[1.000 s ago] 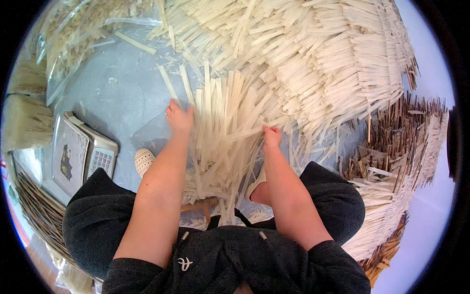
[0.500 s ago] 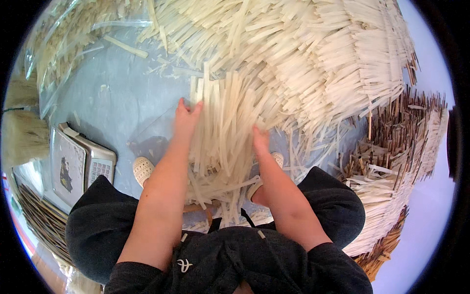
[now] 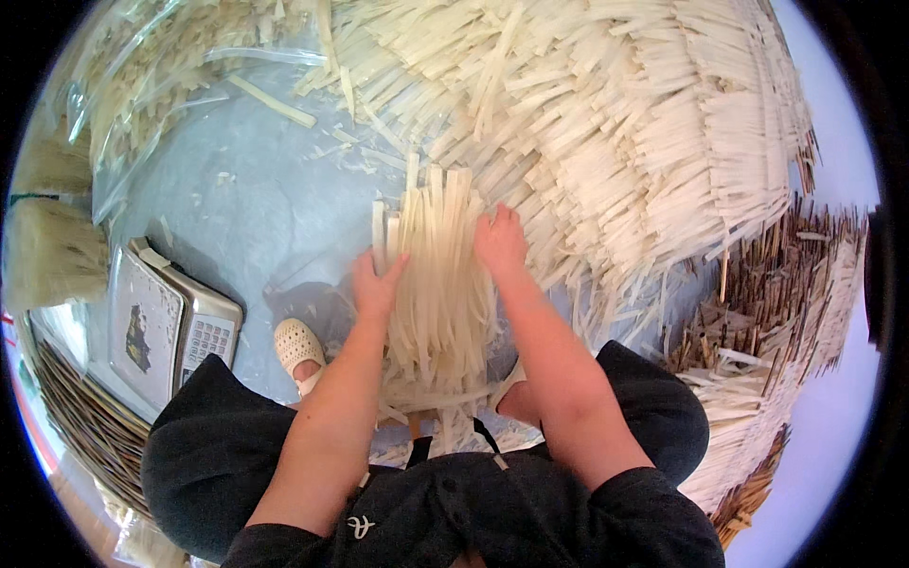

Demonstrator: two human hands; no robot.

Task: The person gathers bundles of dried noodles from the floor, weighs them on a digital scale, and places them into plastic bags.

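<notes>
A bundle of long, flat, pale cream strips [image 3: 436, 265] lies lengthwise between my forearms, its upper ends fairly bunched and its lower part looser. My left hand [image 3: 377, 275] grips the bundle's left side, thumb along the strips and fingers partly hidden. My right hand [image 3: 502, 237] holds the right edge near the upper ends, fingers curled against it. Beyond the bundle, a large layered pile of similar strips [image 3: 625, 133] covers the upper right.
A metal scale [image 3: 151, 312] sits left on the grey floor [image 3: 237, 218]. Plastic-covered strips [image 3: 161, 85] lie upper left, dark thin sticks [image 3: 80, 417] lower left, brown-tipped bundles [image 3: 748, 303] right. My feet in perforated cream shoes [image 3: 295, 346] flank the bundle.
The strips between my hands have become a narrower, straighter bundle. My left hand has moved downward in the picture, while my right hand has risen to the bundle's upper right side.
</notes>
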